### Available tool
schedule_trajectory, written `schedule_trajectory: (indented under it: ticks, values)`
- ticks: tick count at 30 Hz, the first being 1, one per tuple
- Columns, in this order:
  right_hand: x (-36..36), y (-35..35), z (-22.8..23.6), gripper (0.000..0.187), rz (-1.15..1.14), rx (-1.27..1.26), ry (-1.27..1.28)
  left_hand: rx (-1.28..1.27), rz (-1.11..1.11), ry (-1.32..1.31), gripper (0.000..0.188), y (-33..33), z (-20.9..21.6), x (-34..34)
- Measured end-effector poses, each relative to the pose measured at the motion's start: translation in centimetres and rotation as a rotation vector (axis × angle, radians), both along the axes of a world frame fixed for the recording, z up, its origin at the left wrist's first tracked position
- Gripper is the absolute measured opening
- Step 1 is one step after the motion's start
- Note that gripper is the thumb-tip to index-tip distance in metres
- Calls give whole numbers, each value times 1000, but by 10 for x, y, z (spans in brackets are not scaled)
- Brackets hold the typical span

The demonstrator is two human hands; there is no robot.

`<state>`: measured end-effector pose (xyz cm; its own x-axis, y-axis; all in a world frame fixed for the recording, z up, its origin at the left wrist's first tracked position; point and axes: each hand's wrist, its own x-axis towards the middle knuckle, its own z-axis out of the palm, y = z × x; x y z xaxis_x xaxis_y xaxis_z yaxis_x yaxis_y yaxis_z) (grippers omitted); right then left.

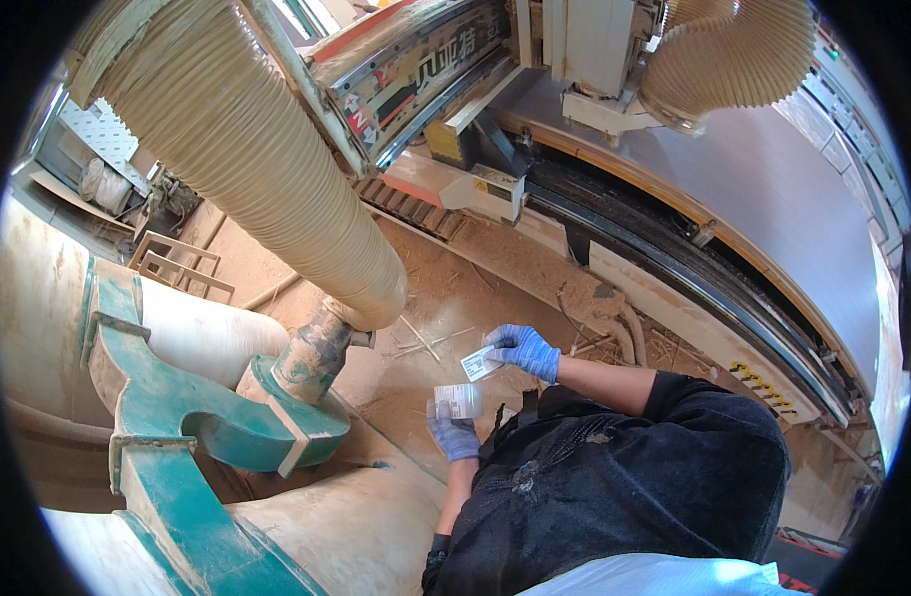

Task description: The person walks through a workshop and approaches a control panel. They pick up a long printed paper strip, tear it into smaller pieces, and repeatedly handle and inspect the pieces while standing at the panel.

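Note:
Both my hands wear blue-and-white work gloves and are held close together in front of my body. My left hand (453, 433) is closed on a whitish, partly see-through sheet or stack of printed labels (459, 400); its thickness cannot be made out. In my right hand (525, 351), pinched at one corner by the fingertips, is a small white printed label (480, 364). It is tilted and sits just above and to the right of what the left hand holds. The two pieces look near each other, with a narrow gap between.
A thick ribbed dust hose (267, 159) slants down to a green duct (167, 397) on my left. Ahead and right stands a large cutting machine with a grey bed (763, 189) and another hose (738, 60). Sawdust and wood strips cover the floor (445, 288).

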<state>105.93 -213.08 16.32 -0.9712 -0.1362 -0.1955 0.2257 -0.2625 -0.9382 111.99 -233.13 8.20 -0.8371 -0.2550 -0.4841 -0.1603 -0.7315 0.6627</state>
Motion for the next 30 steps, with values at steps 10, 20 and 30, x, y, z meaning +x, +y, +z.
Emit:
schedule_trajectory:
  ticks: [10, 20, 30]
  values:
    - [-1, -3, -7, 23, 11, 4, 12, -21, 1, -13, 39, 0, 5, 1]
    - [0, 0, 0, 23, 4, -2, -7, 7, 22, 19, 40, 0, -5, 0]
    - [-77, 76, 0, 24, -311, 285, 232, -45, -43, -64, 42, 15, -7, -25]
